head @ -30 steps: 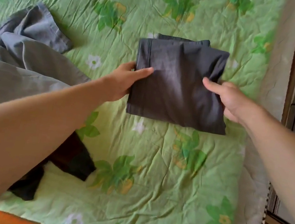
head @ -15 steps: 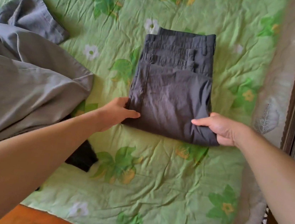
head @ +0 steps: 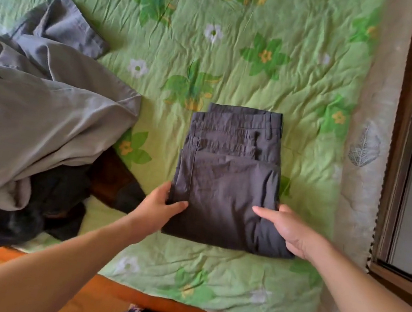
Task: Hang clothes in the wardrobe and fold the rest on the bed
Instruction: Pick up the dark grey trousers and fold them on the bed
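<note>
Dark grey trousers (head: 228, 174), folded into a compact rectangle with the waistband at the far end, lie on the green flowered bedspread (head: 238, 56). My left hand (head: 159, 208) grips the near left edge of the fold, thumb on top and fingers tucked under. My right hand (head: 286, 229) holds the near right edge the same way, thumb stretched across the cloth.
A loose heap of light grey clothing (head: 36, 109) lies at the left, over a black garment (head: 45, 208) near the bed's front edge. The orange wooden bed frame (head: 155, 302) runs along the bottom. A brown wardrobe frame (head: 411, 103) stands at the right.
The folded trousers have come down onto the bed and nearer to me, with both hands staying on their near edges. The view has shifted, showing more of the bed's front edge.
</note>
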The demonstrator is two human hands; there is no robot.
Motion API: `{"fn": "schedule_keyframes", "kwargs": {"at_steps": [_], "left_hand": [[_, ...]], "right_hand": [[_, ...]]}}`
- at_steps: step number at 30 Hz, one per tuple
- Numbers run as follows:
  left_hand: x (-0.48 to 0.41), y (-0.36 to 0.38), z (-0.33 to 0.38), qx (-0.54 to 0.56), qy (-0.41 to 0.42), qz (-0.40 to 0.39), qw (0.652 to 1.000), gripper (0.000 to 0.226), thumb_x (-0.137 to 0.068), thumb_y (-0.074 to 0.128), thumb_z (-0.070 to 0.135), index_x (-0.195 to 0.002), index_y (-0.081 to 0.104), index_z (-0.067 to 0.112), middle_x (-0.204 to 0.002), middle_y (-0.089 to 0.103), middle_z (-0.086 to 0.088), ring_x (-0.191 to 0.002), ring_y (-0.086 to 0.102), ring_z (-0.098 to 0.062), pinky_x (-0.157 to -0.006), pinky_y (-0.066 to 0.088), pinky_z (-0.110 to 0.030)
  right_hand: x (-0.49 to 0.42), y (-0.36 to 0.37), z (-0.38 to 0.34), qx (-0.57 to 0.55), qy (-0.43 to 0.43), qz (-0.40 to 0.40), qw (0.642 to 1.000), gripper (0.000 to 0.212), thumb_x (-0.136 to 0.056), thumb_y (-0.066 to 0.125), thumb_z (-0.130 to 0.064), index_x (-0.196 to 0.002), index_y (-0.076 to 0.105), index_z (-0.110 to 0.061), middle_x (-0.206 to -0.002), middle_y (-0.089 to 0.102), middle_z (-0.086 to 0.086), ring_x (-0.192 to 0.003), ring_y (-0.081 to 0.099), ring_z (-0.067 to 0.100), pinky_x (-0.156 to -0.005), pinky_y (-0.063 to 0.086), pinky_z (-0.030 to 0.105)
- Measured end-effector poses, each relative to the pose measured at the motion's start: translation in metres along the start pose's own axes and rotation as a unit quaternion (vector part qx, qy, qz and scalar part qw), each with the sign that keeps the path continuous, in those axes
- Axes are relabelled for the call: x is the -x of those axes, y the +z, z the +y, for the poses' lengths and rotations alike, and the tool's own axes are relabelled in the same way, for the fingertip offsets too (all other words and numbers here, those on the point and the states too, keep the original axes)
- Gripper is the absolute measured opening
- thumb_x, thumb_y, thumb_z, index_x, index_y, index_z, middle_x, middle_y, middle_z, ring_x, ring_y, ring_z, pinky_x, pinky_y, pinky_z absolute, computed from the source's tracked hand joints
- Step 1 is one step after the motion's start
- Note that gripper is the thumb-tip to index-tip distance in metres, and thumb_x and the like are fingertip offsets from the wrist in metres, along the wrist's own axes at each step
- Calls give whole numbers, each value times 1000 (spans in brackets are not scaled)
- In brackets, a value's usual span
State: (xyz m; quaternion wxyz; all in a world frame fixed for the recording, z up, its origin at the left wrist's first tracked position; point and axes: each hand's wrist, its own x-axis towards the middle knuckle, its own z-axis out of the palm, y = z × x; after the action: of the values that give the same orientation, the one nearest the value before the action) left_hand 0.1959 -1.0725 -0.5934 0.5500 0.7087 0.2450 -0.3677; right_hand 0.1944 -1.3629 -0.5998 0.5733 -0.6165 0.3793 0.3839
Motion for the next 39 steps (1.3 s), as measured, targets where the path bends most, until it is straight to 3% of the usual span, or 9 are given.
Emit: {"fn": "schedule_keyframes", "kwargs": {"at_steps": [5, 10, 13, 19, 23, 26, 29, 34, 39], "left_hand": [[-19, -8, 51, 23, 106, 43, 993, 22, -93, 66, 3, -109, 62, 18, -107, 75, -3, -101, 71, -17, -87, 58, -34], [-76, -12, 82, -41, 44, 83, 995, 43, -89, 75, 18, -126, 55, 16, -108, 72, -6, -93, 72, -22, -86, 60, -43], [-84, -4, 79, -147, 47, 115, 981, 49, -87, 74, 21, -129, 49, 15, -112, 66, -4, -100, 66, -25, -89, 57, -46], [-62, -4, 55, -176, 74, 116, 975, 89, -89, 74, 32, -157, 17, 30, -139, 54, -4, -123, 57, -24, -102, 49, -47], [-45, 6, 52, -262, 199, 187, 926, 76, -96, 63, 30, -157, 18, 32, -154, 23, -4, -142, 31, -25, -117, 35, -44], [-65, 13, 60, -424, 311, 192, 829, 68, -101, 51, 36, -159, 19, 28, -167, 3, -10, -154, 2, -28, -125, 12, -43], [-107, 21, 64, -544, 343, 155, 750, 67, -102, 40, 47, -161, 16, 26, -168, -5, -14, -155, -8, -30, -124, 8, -52], [-151, 25, 55, -579, 317, 130, 739, 71, -97, 35, 52, -161, 13, 28, -168, -2, -13, -155, -6, -29, -124, 8, -54], [-123, 25, 64, -579, 295, 134, 748, 72, -101, 35, 52, -161, 6, 27, -168, -9, -11, -154, -12, -27, -123, 5, -57]], "right_hand": [[8, -5, -60, -68, -91, 25, 993, 24, -87, 75, -9, -109, 66, -8, -104, 76, 13, -101, 72, 29, -96, 55, 46], [-35, -12, -108, 147, -158, 101, 971, 32, -81, 76, -29, -109, 66, -16, -106, 73, 7, -98, 70, 28, -94, 56, 46], [-60, -7, -99, 282, -156, 156, 934, 36, -87, 68, -19, -122, 60, -13, -121, 67, 11, -111, 62, 32, -97, 50, 43], [-42, -1, -52, 276, -178, 228, 917, 62, -93, 66, -25, -149, 39, -17, -138, 57, 14, -122, 56, 38, -100, 43, 41], [-26, 9, -49, 392, -347, 292, 800, 73, -91, 65, -22, -156, 33, -18, -146, 44, 20, -128, 48, 43, -103, 41, 49], [-43, 16, -69, 544, -396, 303, 675, 71, -94, 58, -36, -158, 30, -22, -163, 20, 22, -149, 22, 45, -115, 24, 62], [-75, 21, -85, 625, -400, 259, 618, 72, -99, 46, -52, -161, 22, -23, -169, 7, 15, -155, 4, 36, -120, 5, 67], [-130, 11, -79, 631, -356, 228, 651, 76, -96, 26, -70, -161, 5, -36, -170, -1, 9, -157, -3, 25, -118, 9, 69], [-102, 13, -80, 614, -378, 228, 654, 78, -99, 31, -65, -162, 5, -29, -169, -7, 13, -156, -7, 29, -117, 6, 71]]}}
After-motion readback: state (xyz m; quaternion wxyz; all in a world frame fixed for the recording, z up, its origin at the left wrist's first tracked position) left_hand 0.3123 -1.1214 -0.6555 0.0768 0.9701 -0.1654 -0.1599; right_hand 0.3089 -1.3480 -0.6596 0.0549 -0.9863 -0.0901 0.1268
